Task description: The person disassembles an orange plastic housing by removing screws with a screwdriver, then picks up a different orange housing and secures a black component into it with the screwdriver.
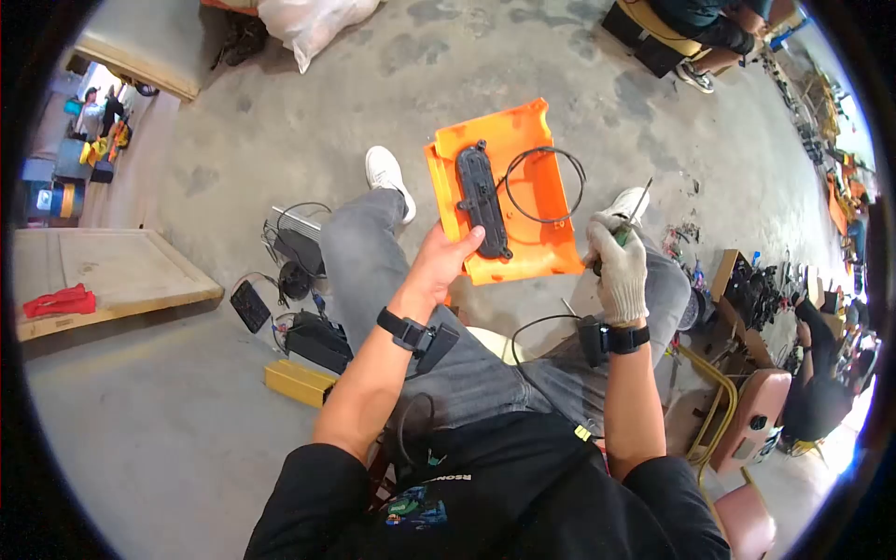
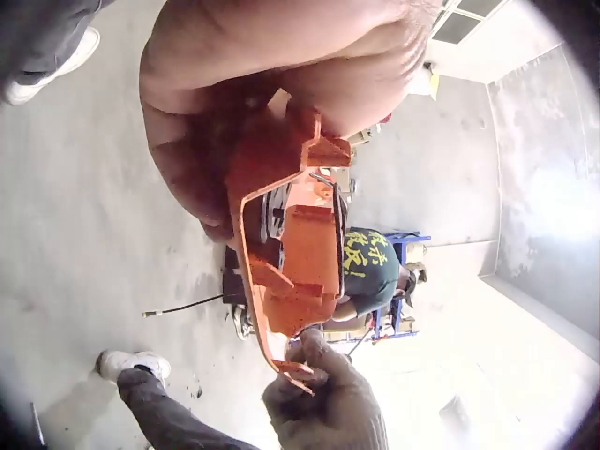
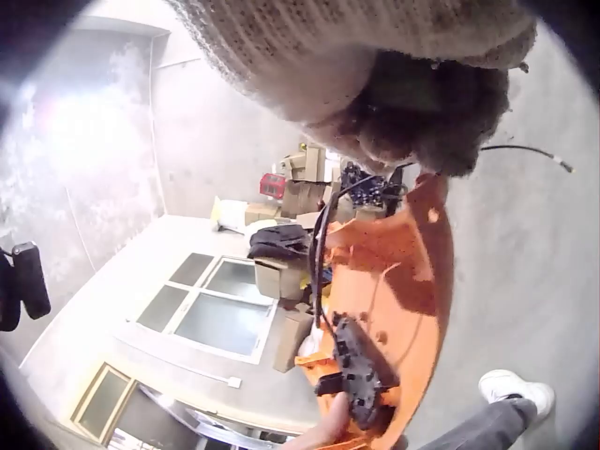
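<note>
The bare left hand point(image 1: 441, 263) grips the near-left edge of an orange plastic shell point(image 1: 537, 250), its thumb against a long black part point(image 1: 482, 203) lying in the shell. A thin black cable point(image 1: 584, 177) loops over the shell's right side. The gloved right hand point(image 1: 619, 273), at the shell's right edge, holds a screwdriver point(image 1: 641, 203) with a green handle, shaft pointing up and away. In the left wrist view the shell point(image 2: 313, 246) appears edge-on, the gloved fingers by its far end. In the right wrist view the black part point(image 3: 359, 380) sits inside the shell; the glove hides the screwdriver handle's grip.
Electronic parts and a yellow box point(image 1: 297, 383) lie on the floor at left. A wooden panel point(image 1: 117, 271) bears a red cloth. At right are cardboard boxes, parts and a pink chair point(image 1: 754, 420). Other people sit at the top right and far right.
</note>
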`<state>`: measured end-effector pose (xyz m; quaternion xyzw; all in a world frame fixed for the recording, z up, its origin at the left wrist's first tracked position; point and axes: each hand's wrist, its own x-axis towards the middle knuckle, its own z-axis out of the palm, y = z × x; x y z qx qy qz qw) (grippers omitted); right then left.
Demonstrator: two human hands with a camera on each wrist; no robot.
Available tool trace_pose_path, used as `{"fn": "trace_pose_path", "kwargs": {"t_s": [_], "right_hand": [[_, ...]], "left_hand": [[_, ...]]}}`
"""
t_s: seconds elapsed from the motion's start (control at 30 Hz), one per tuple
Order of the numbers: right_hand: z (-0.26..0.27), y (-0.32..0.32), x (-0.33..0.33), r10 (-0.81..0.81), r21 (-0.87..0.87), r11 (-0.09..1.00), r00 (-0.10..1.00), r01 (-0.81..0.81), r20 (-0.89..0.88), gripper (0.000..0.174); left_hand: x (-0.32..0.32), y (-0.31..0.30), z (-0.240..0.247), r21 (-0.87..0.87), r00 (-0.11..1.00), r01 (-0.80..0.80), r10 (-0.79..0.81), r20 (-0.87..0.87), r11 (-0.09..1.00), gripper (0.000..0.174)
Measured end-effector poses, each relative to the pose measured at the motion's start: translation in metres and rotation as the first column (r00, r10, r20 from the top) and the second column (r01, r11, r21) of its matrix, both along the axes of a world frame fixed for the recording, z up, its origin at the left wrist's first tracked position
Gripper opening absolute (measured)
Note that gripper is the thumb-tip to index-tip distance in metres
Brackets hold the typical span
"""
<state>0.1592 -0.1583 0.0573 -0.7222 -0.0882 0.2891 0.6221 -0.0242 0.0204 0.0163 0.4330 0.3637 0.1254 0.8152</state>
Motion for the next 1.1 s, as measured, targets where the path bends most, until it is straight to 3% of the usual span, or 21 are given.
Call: {"fn": "trace_pose_path", "kwargs": {"t_s": [0.1,0.23,0.33,0.43,0.57,0.6,0.77,0.83,1.1], "right_hand": [[0.004,-0.014,-0.012,-0.038,0.027,0.999,0.999,0.038,-0.026,0.025],[-0.004,-0.032,-0.021,0.001,0.037,0.999,0.998,0.002,-0.056,0.026],[0.0,-0.034,-0.027,0.018,-0.102,0.995,0.999,-0.015,0.033,0.037],[0.001,-0.033,-0.025,-0.015,-0.194,0.98,0.995,0.034,0.101,0.036],[0.024,-0.023,-0.026,-0.031,-0.185,0.981,0.983,0.065,0.181,0.036],[0.029,-0.022,-0.022,0.031,-0.286,0.958,0.982,0.024,0.187,0.039],[-0.03,-0.017,-0.011,0.09,-0.29,0.957,0.966,-0.017,0.242,0.042],[-0.031,-0.015,-0.014,0.16,-0.41,0.912,0.911,0.01,0.379,0.044],[-0.038,-0.015,-0.016,0.224,-0.461,0.883,0.938,-0.082,0.263,0.041]], "left_hand": [[-0.002,-0.016,0.004,0.015,1.0,0.013,-0.013,0.016,1.0,0.033],[-0.007,-0.019,0.012,0.048,0.99,0.143,-0.144,0.013,0.989,0.034],[-0.006,-0.021,0.018,0.052,0.989,0.144,-0.144,0.011,0.988,0.034],[-0.004,-0.021,0.013,0.095,0.986,0.158,-0.163,0.042,0.983,0.035],[0.001,-0.018,0.013,0.115,0.987,0.159,-0.162,0.013,0.98,0.037],[0.003,-0.018,0.01,0.138,0.985,0.17,-0.169,-0.015,0.976,0.038],[0.004,-0.019,-0.012,0.172,0.97,0.231,-0.212,-0.121,0.957,0.041],[0.004,-0.019,-0.02,0.194,0.97,0.234,-0.216,-0.11,0.953,0.041],[0.0,-0.015,-0.026,0.147,0.955,0.283,-0.263,-0.14,0.948,0.041]]}}
